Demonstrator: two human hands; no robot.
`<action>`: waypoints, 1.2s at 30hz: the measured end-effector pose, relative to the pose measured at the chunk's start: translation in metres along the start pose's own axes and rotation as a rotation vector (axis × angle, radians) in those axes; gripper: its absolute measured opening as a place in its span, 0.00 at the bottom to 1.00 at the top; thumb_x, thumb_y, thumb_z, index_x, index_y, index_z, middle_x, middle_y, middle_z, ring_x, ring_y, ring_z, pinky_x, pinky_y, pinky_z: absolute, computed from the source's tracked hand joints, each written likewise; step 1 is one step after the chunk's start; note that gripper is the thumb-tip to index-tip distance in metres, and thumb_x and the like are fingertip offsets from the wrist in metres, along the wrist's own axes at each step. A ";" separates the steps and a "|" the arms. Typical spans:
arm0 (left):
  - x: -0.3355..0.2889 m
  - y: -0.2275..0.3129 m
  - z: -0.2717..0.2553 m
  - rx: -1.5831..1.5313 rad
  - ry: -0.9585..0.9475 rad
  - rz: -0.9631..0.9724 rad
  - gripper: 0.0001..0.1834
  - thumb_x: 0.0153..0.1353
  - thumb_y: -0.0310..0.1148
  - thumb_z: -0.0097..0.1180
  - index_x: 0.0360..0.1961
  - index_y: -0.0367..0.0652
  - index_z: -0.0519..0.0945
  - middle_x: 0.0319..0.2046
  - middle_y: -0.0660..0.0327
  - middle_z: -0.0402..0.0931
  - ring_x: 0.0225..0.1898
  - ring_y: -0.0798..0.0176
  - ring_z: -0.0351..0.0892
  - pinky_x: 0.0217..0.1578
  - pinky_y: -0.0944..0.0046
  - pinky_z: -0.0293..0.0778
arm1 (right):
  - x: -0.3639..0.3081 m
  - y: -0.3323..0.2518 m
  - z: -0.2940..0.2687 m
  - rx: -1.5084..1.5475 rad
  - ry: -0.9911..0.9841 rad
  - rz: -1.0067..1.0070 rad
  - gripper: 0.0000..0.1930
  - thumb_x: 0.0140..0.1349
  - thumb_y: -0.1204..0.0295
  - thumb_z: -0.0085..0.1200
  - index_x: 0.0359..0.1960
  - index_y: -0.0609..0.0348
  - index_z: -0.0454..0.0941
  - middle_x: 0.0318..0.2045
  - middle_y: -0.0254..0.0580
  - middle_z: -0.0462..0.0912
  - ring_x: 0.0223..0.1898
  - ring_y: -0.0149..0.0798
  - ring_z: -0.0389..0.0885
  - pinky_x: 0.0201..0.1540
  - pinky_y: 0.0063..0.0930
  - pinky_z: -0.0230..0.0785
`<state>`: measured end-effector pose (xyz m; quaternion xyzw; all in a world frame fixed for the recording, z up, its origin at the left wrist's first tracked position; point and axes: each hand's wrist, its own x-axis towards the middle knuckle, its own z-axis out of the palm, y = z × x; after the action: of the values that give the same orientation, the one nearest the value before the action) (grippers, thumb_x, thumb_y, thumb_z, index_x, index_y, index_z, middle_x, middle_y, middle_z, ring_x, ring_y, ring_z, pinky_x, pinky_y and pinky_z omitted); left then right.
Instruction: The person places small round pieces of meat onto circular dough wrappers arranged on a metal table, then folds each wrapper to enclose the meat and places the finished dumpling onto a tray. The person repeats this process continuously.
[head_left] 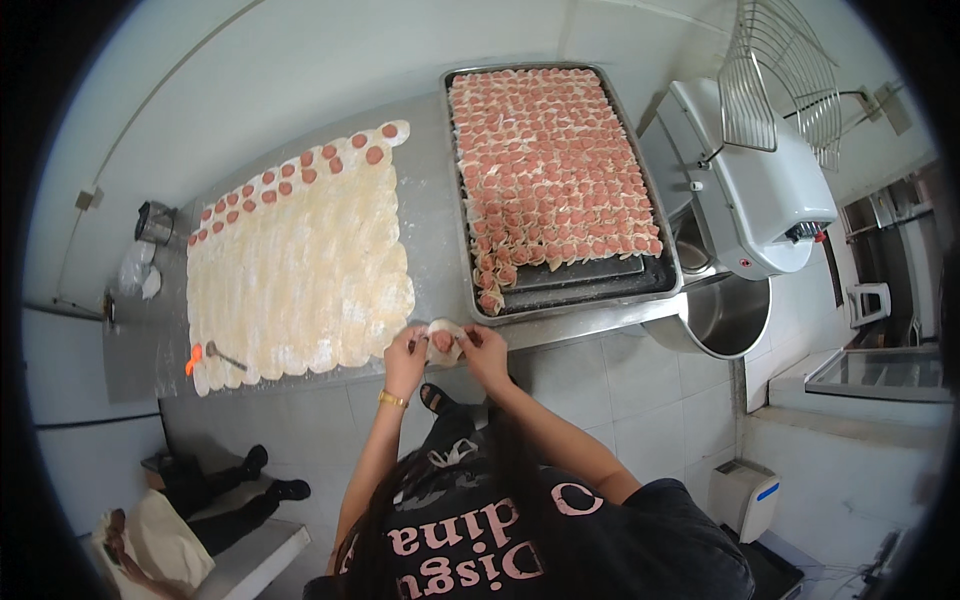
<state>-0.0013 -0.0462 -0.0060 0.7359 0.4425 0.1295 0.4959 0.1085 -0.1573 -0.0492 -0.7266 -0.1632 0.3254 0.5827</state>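
Observation:
In front of me, just off the table's front edge, a round dough wrapper (436, 330) with a pink ball of filling (443, 342) on it is held between both hands. My left hand (406, 352) pinches its left side, while the fingers of my right hand (484, 354) are closed on its right side. To the left lies a wide sheet of overlapping dough wrappers (300, 270), pale and floured, with filling balls (286, 188) along its far rows. A dark metal baking tray (570, 300) at the right holds close rows of filled dumplings (550, 170).
A spoon (228, 357) and an orange object (193, 359) lie on the wrappers' near left corner. Right of the tray stand a white mixer (760, 190) and its steel bowl (735, 315). A seated person's legs (235, 510) show at lower left; a white bin (742, 500) stands at lower right.

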 end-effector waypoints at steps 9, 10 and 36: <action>-0.001 -0.010 -0.006 -0.507 -0.200 -0.079 0.20 0.58 0.20 0.49 0.53 0.39 0.74 0.47 0.60 0.76 0.46 0.69 0.75 0.42 0.71 0.74 | -0.002 -0.018 -0.008 0.465 -0.206 0.090 0.14 0.60 0.79 0.45 0.46 0.67 0.75 0.38 0.38 0.80 0.38 0.29 0.78 0.43 0.21 0.72; -0.002 -0.010 -0.006 -0.514 -0.204 -0.061 0.20 0.58 0.19 0.50 0.53 0.39 0.73 0.46 0.60 0.76 0.46 0.68 0.76 0.43 0.71 0.74 | -0.004 -0.021 -0.006 0.399 -0.201 0.078 0.14 0.60 0.80 0.45 0.47 0.67 0.75 0.38 0.37 0.80 0.38 0.29 0.78 0.43 0.21 0.71; -0.010 -0.003 -0.023 -0.478 -0.092 0.066 0.12 0.52 0.19 0.58 0.40 0.37 0.77 0.45 0.56 0.76 0.47 0.64 0.76 0.44 0.66 0.74 | 0.002 -0.045 -0.005 -0.153 -0.201 -0.280 0.13 0.50 0.83 0.55 0.39 0.65 0.79 0.34 0.37 0.81 0.35 0.30 0.80 0.39 0.24 0.73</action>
<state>-0.0231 -0.0399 0.0052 0.6168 0.3522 0.2129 0.6709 0.1192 -0.1477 -0.0062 -0.7027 -0.3446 0.2989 0.5460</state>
